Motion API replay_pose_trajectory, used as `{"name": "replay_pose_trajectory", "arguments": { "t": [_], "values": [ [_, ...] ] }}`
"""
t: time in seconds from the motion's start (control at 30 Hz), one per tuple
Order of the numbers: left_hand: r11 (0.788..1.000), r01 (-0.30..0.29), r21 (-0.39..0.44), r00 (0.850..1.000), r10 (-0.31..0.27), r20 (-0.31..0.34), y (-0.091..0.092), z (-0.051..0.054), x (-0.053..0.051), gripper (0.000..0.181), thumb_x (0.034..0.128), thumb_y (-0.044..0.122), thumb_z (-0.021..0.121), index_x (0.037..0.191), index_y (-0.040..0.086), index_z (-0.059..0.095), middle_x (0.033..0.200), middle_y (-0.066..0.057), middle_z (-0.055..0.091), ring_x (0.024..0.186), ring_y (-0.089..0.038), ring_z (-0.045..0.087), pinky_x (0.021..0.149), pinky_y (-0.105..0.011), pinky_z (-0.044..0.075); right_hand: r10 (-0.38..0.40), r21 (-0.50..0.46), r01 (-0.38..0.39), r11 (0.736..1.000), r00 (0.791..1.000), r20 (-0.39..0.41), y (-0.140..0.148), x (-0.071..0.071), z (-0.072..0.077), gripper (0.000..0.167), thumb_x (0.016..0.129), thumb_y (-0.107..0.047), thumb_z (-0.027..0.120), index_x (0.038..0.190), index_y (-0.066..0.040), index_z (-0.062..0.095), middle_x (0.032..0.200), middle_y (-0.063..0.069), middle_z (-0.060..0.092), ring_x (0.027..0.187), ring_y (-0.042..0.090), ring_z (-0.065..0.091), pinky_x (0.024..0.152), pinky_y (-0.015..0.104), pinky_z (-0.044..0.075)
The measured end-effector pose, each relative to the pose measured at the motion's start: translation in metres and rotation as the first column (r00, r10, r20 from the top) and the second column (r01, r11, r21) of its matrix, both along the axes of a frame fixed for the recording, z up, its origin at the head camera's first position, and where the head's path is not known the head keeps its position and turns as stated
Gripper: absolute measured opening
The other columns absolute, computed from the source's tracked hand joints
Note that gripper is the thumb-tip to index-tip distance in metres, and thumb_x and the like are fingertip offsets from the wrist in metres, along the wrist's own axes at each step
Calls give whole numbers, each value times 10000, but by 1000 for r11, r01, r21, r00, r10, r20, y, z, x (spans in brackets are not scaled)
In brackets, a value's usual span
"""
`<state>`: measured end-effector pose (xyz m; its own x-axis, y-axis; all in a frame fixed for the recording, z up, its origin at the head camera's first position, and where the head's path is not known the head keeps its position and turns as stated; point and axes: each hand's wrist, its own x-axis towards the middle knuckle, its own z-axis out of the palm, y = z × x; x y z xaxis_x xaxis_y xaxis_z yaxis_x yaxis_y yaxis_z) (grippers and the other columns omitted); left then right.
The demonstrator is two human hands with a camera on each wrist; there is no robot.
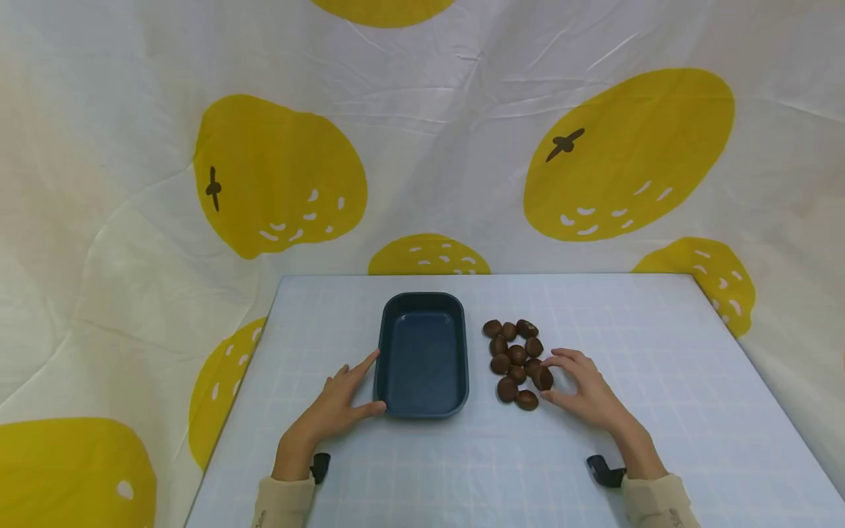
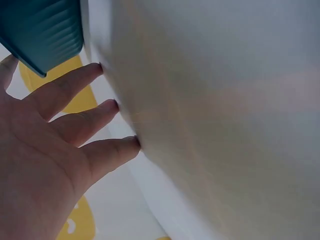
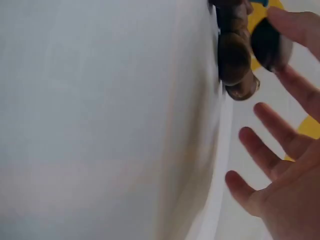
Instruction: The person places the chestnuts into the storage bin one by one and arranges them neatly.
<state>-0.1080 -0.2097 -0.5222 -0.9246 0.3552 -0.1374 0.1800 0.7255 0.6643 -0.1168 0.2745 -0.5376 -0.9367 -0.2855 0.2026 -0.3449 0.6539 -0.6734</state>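
Observation:
A dark blue rectangular tray [image 1: 424, 363] sits on the table, and nothing lies in it. At its left side is my left hand [image 1: 334, 408], fingers spread, with index finger and thumb reaching the rim. In the left wrist view the ribbed wall of the tray [image 2: 47, 32] shows above the fingers, and the other fingertips meet the table. My right hand [image 1: 586, 394] pinches one brown chestnut [image 1: 543, 378] between thumb and index finger, at the right edge of a loose cluster of chestnuts [image 1: 517, 356]. The right wrist view shows the pinched chestnut [image 3: 271, 45] off the table, its other fingers spread.
The table [image 1: 422, 469] wears a pale checked cover. Behind and beside it hangs a white cloth [image 1: 449, 169] with large yellow fruit prints. The chestnut cluster lies a short way right of the tray. A black wrist device [image 1: 605, 471] is on the right wrist.

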Motion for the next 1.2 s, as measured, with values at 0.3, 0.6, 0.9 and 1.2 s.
{"name": "replay_pose_trajectory", "arguments": {
  "t": [0.3,0.6,0.9,1.2],
  "values": [
    [1000,5,7,1000,-5,9,-1,0,0,956,832,639,695,1600,410,173,1639,9,226,1447,-528,140,1098,-735,54,-3,-83,1,997,1000,-25,-16,-5,11,473,785,-183,877,1205,-144,662,1380,159,518,1295,366,424,1011,614,352],
    [1000,-10,1,1000,10,21,-1,1,1,950,837,619,708,1597,417,176,1634,22,233,1454,-516,134,1113,-713,43,22,-184,-29,982,999,-42,-47,-22,31,489,828,-155,845,1267,-130,633,1357,130,547,1272,287,476,1012,570,396],
    [1000,-12,9,1000,11,18,0,1,0,953,825,643,702,1591,439,173,1638,33,229,1458,-509,128,1120,-704,45,40,-245,-45,969,999,-27,-77,-41,44,458,852,-222,830,1270,-176,648,1198,9,602,1080,305,545,868,541,472],
    [1000,-19,15,1000,19,22,0,1,2,961,817,634,715,1593,429,186,1635,26,239,1454,-517,132,1116,-709,43,32,-251,-44,967,998,-54,-111,-58,64,464,842,-240,833,1264,-153,659,1223,54,607,1118,284,556,917,554,462]
  ]
}}
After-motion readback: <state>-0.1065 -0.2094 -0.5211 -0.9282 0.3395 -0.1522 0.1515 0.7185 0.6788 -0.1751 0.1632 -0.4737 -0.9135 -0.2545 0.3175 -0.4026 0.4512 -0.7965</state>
